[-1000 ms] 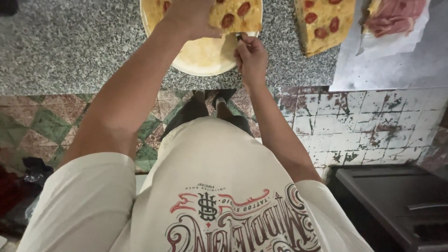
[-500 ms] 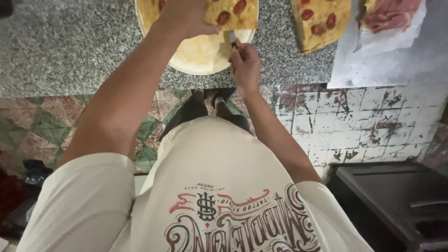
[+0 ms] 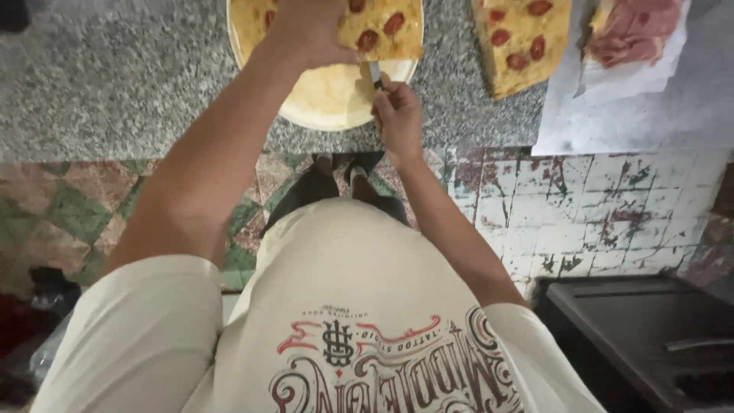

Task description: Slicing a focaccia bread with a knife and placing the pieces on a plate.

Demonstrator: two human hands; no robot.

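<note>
Two hands work at the round pale plate (image 3: 321, 115) on the grey speckled granite counter: the left hand (image 3: 310, 30) presses flat on a yellow flatbread slab dotted with red tomato (image 3: 382, 27) atop that plate. Just below the slab, the right hand (image 3: 397, 115) grips a small knife (image 3: 375, 74) at its edge. Judging by this, slicing is underway; the blade needs steady drawing through.

- Bare bench (image 3: 115, 84) is left open to the left of the plate (image 3: 321, 115).
- The right side is blocked by the second flatbread (image 3: 524, 42) and the white paper (image 3: 642, 99).
</note>
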